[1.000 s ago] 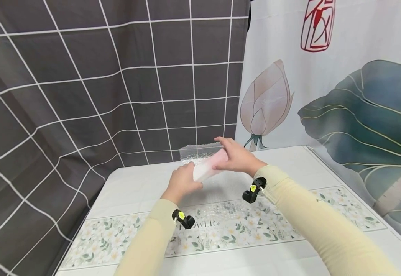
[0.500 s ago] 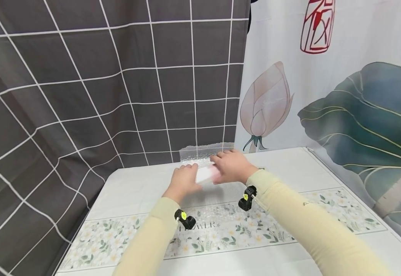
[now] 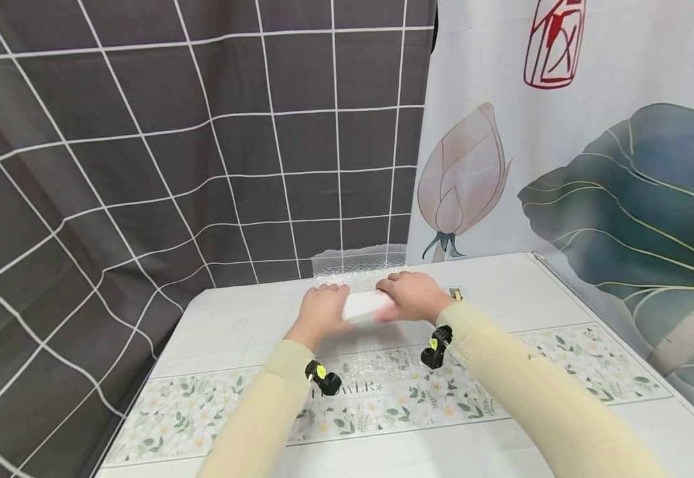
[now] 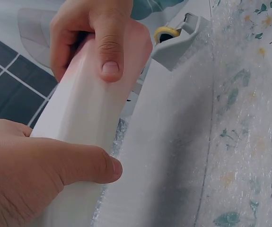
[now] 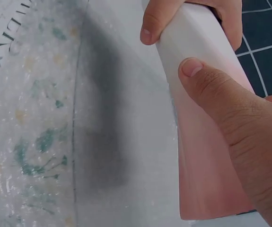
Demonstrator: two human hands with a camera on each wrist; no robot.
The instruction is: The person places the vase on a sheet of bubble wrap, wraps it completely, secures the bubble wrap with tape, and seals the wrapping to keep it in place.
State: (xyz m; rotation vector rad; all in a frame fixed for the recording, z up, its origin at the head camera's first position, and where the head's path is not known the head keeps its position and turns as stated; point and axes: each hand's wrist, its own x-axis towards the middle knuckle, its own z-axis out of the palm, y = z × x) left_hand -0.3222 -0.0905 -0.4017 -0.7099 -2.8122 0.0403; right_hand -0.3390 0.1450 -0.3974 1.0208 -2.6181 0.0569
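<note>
Vase, one, white shading to pink (image 3: 363, 305): so named from its long, smooth, flaring, softly ridged body, though no mouth is clearly shown. It is held lengthwise between two hands, above the counter (image 3: 245, 305) and a sheet of bubble wrap (image 3: 355, 365), and a long shadow is cast beneath it. The white end is gripped by the left hand (image 3: 321, 311), its thumb laid across the near face and its other fingers wrapped largely out of sight behind; the pink end is pinched likewise by the right hand (image 3: 411, 297), thumb in front, remaining fingers partly hidden. Material is not confirmed; from the satin, unbending walls, ceramic or a similar hard ware is judged likely. It is therefore to be treated as stiff, of moderate weight, somewhat slippery, and liable to chip at the pink end's edge. Hold is best taken across the body at both ends, with thumbs and fingers opposed on the broad faces and the edge left unpressed. The bubble wrap is judged light, limp and yielding, best lifted by a margin. A grey tape dispenser (image 4: 187, 43) with a yellow-cored roll is placed near the pink end, touched by neither hand.
</note>
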